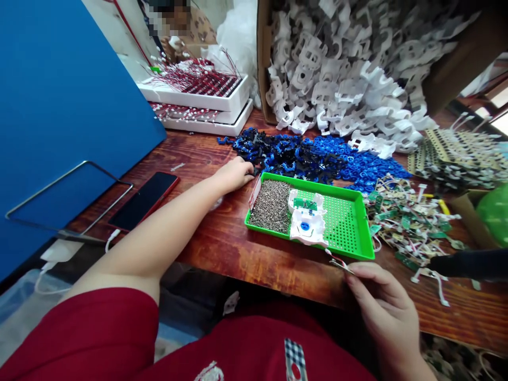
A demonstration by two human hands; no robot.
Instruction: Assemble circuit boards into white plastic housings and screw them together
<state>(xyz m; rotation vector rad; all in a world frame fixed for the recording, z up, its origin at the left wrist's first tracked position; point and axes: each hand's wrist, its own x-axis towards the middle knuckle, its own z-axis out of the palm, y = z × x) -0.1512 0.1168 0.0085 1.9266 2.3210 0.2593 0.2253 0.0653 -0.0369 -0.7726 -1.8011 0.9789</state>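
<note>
My left hand [235, 174] reaches to the left edge of a pile of small black plastic parts [273, 151], its fingers curled together; what they hold, if anything, is hidden. Low at the right, my right hand [383, 299] pinches a small piece with red and white wires [337, 261] just past the tray's front edge. Between the hands lies a green perforated tray [349, 227]. Its left part holds a heap of tiny metal screws [272, 206]. Beside them sits a white plastic housing [307, 227] with a green circuit board [305, 203] and a blue round piece [305, 226].
Blue plastic parts [357, 164] join the black pile. Behind stands a carton of white housings [325, 79]. Wired circuit boards [408, 217] lie right, a dark rod-like tool [472, 264] nearby. A phone [145, 200] and white trays of red wires [198, 100] are left. Another person sits behind.
</note>
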